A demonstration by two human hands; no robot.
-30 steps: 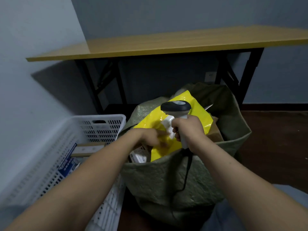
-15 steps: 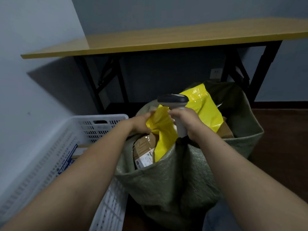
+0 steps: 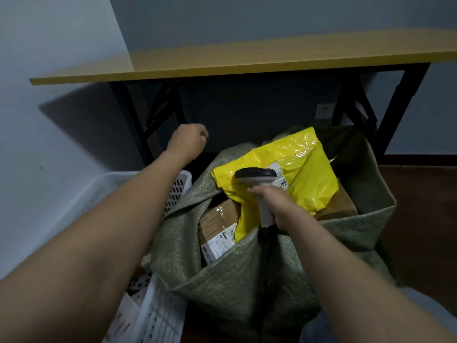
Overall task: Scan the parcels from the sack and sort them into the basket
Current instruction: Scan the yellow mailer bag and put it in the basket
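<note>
Clamps right grip (image 3: 279, 209) round the scanner (image 3: 257, 175) just above the yellow parcel (image 3: 309, 179) atop the open sack (image 3: 235, 280); holds left grip (image 3: 189, 142), curled tight and empty, high beyond the white basket (image 3: 160, 315).

**Materials and finishes, parcel sack scene**

Sack (image 3: 247, 280): woven green fabric, coarse weave, rough, matt.
Yellow mailer (image 3: 309, 174): thin plastic film, glossy, crinkled, bright highlights; its paper label (image 3: 280, 179) is white and matt.
Cardboard box (image 3: 217, 219): brown cardboard, matt, with strips of clear glossy tape and a white printed paper sticker (image 3: 220, 243).
Second box (image 3: 338, 206), at right: plain matt cardboard.
Scanner (image 3: 256, 174): hard plastic; dark smooth head with slight sheen, pale grey matt handle.
Basket (image 3: 158, 313): white moulded plastic, perforated walls, smooth, low sheen.
Table (image 3: 222, 63): yellowish wood-look top, smooth, matt; legs (image 3: 131, 112) black, look like painted metal.
Wall (image 3: 49, 120): painted, flat matt.
Floor (image 3: 420, 194): dark brown, smooth, material unclear.
</note>
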